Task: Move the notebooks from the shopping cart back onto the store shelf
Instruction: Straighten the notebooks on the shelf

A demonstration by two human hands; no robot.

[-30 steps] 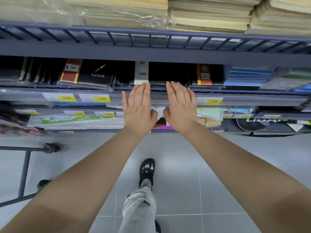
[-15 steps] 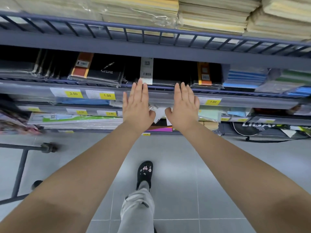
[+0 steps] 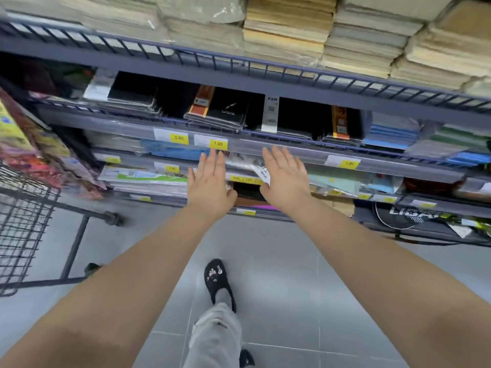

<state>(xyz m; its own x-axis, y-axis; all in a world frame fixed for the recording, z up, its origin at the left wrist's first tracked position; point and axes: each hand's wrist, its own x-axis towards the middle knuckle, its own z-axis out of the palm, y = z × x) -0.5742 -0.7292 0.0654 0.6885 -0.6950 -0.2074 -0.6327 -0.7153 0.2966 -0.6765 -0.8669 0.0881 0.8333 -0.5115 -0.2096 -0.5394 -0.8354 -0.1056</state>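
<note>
Both hands empty, fingers spread flat: left hand [image 3: 210, 181], right hand [image 3: 285, 179], hovering just before the shelf [image 3: 292, 152] edge. Black notebooks [image 3: 225, 110] lie stacked on it. Cart [image 3: 24, 224] stands at our left; its contents are out of view. We judge the next reach goes there: turn left, grip the stack from both sides.

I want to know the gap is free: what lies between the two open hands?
In the head view, between the left hand and the right hand show wrapped stock, a white paper tag and a dark shelf gap. Neither hand holds anything.
</note>
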